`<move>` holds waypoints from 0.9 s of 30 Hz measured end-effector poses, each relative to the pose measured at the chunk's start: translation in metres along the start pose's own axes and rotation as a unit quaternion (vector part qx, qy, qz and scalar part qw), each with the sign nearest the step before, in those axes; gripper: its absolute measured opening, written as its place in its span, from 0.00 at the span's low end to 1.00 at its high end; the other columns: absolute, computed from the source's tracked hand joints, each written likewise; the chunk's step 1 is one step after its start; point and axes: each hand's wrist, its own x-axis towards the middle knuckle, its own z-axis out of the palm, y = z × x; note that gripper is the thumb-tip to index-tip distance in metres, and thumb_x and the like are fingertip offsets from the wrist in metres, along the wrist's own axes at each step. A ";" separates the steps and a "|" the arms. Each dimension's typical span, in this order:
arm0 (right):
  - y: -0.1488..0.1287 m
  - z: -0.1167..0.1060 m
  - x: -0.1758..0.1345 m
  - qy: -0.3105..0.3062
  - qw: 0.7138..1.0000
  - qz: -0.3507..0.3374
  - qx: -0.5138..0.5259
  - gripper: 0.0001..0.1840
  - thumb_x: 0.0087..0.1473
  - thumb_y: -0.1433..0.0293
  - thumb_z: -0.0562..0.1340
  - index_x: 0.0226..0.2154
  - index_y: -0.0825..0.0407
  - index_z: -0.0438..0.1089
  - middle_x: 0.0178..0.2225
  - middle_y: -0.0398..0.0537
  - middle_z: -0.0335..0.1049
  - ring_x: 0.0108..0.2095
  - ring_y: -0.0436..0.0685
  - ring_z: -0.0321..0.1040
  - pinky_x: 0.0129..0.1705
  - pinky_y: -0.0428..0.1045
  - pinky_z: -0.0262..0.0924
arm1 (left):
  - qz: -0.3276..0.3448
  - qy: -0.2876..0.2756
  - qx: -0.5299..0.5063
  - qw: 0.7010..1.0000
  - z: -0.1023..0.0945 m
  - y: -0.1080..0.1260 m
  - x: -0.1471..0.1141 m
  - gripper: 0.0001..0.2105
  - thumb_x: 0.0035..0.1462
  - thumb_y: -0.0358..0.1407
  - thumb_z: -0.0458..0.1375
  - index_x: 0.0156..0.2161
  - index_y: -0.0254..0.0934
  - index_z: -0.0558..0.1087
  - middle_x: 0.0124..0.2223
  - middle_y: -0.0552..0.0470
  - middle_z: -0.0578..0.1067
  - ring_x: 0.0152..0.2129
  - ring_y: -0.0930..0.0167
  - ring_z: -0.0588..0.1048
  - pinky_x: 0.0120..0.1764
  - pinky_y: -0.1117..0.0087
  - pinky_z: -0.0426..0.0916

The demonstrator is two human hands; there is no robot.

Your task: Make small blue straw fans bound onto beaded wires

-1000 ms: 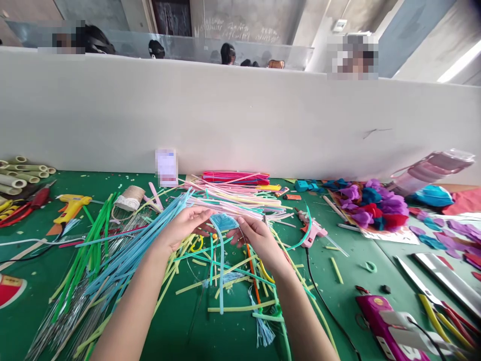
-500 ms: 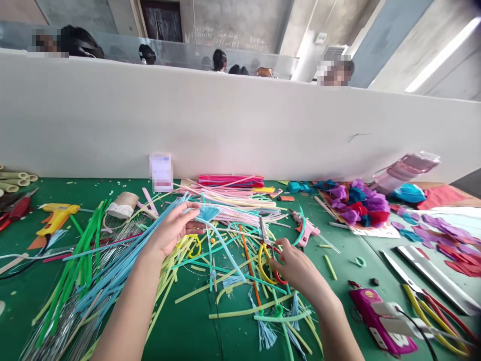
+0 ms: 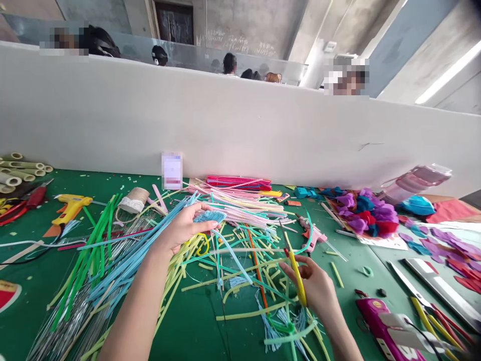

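Note:
My left hand pinches a flat, light blue fuzzy piece, which looks made of pipe cleaner, between thumb and fingers. Below it a pale blue pipe cleaner slants down to the right; whether it joins the piece is unclear. In my right hand are scissors with yellow and red handles, seen nearly edge-on, tips pointing up and away. Long blue pipe cleaners lie beside and under my left forearm. Yellow-green pipe cleaners and blue tassels lie between my hands.
A yellow glue gun and twine spool lie left. A pink glue gun, magenta power strip, large scissors and purple petals are right. A white partition stands behind, with a phone against it.
My right hand has moved slightly right and down, and the scissors have turned from broadside to nearly edge-on. My left thumb now lies across the blue piece. The whole view has shifted a little.

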 end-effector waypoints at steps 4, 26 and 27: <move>-0.005 0.001 -0.025 -0.019 0.977 -0.001 0.213 0.33 0.39 0.50 0.72 0.42 0.53 0.70 0.26 0.48 0.74 0.26 0.60 0.70 0.23 0.49 0.58 | 0.022 0.046 0.038 0.998 0.005 0.002 0.001 0.21 0.46 0.39 0.70 0.45 0.37 0.72 0.40 0.48 0.79 0.39 0.63 0.79 0.43 0.62 0.72; -0.049 0.022 -0.024 0.134 0.896 -0.407 -0.113 0.21 0.59 0.67 0.60 0.55 0.49 0.66 0.41 0.51 0.72 0.35 0.56 0.73 0.30 0.47 0.68 | 0.032 -0.029 -0.029 0.999 0.011 0.001 -0.003 0.23 0.51 0.33 0.68 0.54 0.38 0.72 0.55 0.44 0.74 0.41 0.63 0.81 0.46 0.63 0.73; -0.049 0.022 -0.024 0.141 0.882 -0.430 -0.131 0.21 0.60 0.67 0.60 0.55 0.49 0.67 0.41 0.51 0.73 0.35 0.55 0.73 0.29 0.46 0.67 | 0.033 -0.024 -0.031 0.999 0.010 0.000 -0.003 0.23 0.51 0.33 0.68 0.53 0.38 0.72 0.55 0.44 0.74 0.41 0.63 0.80 0.46 0.63 0.73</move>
